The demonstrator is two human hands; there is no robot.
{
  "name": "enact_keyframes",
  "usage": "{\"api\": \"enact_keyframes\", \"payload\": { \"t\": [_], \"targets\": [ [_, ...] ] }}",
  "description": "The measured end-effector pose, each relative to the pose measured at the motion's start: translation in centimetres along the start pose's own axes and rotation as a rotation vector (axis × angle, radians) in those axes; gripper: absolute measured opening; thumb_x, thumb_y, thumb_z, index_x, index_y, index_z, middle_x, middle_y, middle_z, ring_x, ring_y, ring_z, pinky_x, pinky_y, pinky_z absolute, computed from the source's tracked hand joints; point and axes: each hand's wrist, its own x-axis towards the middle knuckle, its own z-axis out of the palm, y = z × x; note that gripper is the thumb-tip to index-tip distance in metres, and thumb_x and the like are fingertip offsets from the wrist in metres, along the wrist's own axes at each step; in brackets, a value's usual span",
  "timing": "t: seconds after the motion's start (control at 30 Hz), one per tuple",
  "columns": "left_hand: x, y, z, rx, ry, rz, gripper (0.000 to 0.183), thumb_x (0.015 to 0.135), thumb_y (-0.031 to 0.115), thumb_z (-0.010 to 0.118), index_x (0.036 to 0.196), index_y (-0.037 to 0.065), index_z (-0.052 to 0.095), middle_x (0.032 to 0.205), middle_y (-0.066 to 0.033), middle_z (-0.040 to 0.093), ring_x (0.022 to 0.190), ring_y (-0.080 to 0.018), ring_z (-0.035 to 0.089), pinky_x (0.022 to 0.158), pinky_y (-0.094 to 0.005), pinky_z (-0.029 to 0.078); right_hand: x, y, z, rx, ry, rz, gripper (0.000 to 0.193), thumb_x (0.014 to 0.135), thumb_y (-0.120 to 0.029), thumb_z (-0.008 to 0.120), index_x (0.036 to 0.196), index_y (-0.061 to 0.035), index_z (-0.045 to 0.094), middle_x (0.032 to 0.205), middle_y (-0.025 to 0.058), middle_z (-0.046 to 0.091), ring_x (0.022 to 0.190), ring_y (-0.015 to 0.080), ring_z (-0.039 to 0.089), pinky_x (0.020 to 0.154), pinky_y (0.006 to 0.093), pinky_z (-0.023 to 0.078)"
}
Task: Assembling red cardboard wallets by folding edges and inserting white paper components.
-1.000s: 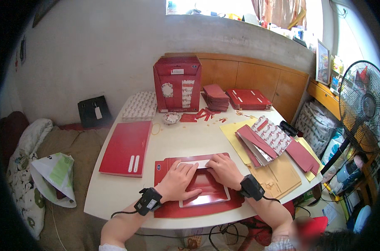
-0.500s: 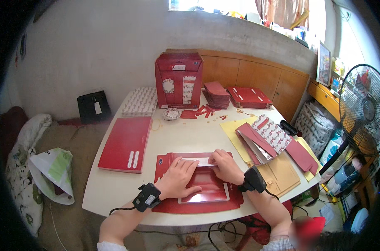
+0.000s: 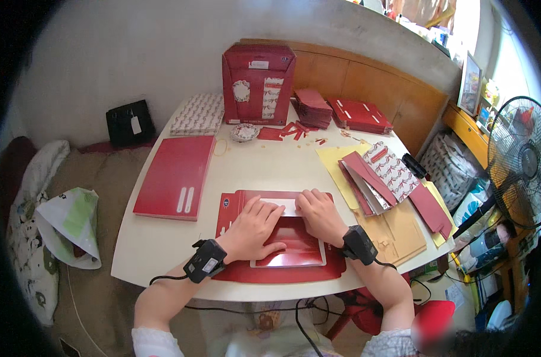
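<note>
Card (image 3: 282, 275), red and broad, flat on the white bench (image 3: 270, 172) near the front edge, directly beneath both hands. On the card's middle, a glossy red panel (image 3: 297, 241) with pale edges; cannot tell whether a separate piece or part of the card. Across the panel's far end, a white strip (image 3: 290, 208), between the two hands and touching both.

Left hand (image 3: 255, 229) palm down over the left part of the panel: unclenched, fingers stretched toward the card's far edge, tips at the left part of the strip, thumb spread across the panel. Right hand (image 3: 319, 215) over the panel's far right corner: fingers bent, tips at the strip's right end; cannot tell whether pinching the strip or only pressing on it. On the wrists, black devices (image 3: 205, 262).

Left of the card, well apart from the left hand, a red stack (image 3: 172, 175) with two white slots. Behind that, a patterned stack (image 3: 197, 113). Farther back, an upright red box (image 3: 252, 107), with a round bowl (image 3: 245, 132) and red scraps (image 3: 271, 134) before it. Right of the card, near the right wrist, tan envelopes (image 3: 395, 241); just beyond, a patterned folder (image 3: 392, 169) partly over yellow sheets (image 3: 336, 169).
</note>
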Motion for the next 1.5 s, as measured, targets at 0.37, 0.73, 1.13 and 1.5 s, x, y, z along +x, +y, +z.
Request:
{"api": "enact_keyframes", "payload": {
  "t": [0.37, 0.73, 1.13, 1.5],
  "targets": [
    [-0.2, 0.0, 0.2, 0.006, -0.021, -0.010, 0.071, 0.078, 0.040, 0.074, 0.127, -0.005, 0.049, 0.111, -0.0177, 0.054, 0.111, -0.0331, 0.050, 0.111, -0.0497, 0.030, -0.2, -1.9, -0.3, -0.189, -0.021, -0.053, 0.012, 0.074, -0.005, 0.060, 0.084, -0.0040, 0.055, 0.088, 0.0098, 0.055, 0.086, 0.0265, 0.056, 0.077, 0.0356, 0.048],
    [0.0, 0.4, -0.4, 0.012, -0.027, 0.020, 0.058, 0.079, 0.039, 0.073, 0.117, -0.002, 0.057, 0.105, -0.0147, 0.060, 0.103, -0.0308, 0.056, 0.108, -0.0496, 0.033, -1.4, -3.7, -2.6, -0.079, -0.172, -0.021, 0.024, 0.080, -0.020, 0.067, 0.087, 0.0004, 0.057, 0.087, 0.0123, 0.055, 0.082, 0.0276, 0.057, 0.070, 0.0358, 0.051],
    [0.1, 1.2, -0.5, 0.029, -0.066, 0.044, 0.047, 0.080, 0.029, 0.070, 0.102, -0.011, 0.057, 0.093, -0.0189, 0.060, 0.085, -0.0302, 0.063, 0.073, -0.0354, 0.053, -1.2, -3.3, -2.5, -0.123, -0.204, -0.069, 0.038, 0.084, -0.023, 0.065, 0.109, 0.0037, 0.057, 0.096, 0.0126, 0.053, 0.089, 0.0267, 0.055, 0.068, 0.0340, 0.053],
    [0.1, 1.1, -0.3, 0.014, -0.085, 0.106, 0.048, 0.082, 0.022, 0.067, 0.115, -0.012, 0.055, 0.113, -0.0209, 0.056, 0.104, -0.0323, 0.056, 0.095, -0.0391, 0.046, -1.9, -3.8, -1.5, -0.142, -0.255, -0.056, 0.044, 0.081, -0.015, 0.064, 0.118, 0.0074, 0.055, 0.107, 0.0128, 0.052, 0.097, 0.0271, 0.053, 0.076, 0.0332, 0.054]
  ]
}}
